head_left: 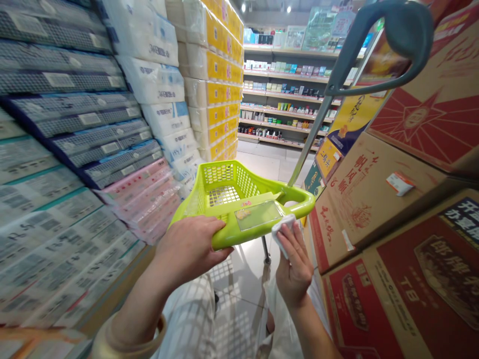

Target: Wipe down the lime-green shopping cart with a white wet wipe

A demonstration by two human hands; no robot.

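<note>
Lime-green perforated plastic shopping basket [258,200] sits mid-frame, left hand [194,244] gripping its near edge, right hand [295,264] holding a folded white wipe [280,230] against it right of centre, apparently wiping; next stroke calls for steady left grip.

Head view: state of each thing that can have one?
Green basket: upright, open-topped
Left hand: gripping the basket's near edge
White cloth: bunched, against the basket's near edge
Right hand: holding the cloth
Grey handle: raised above the basket
Yellow packs: wrapped, stacked
Cartons: stacked
Shelves: stocked
Ceiling lights: lit
</note>
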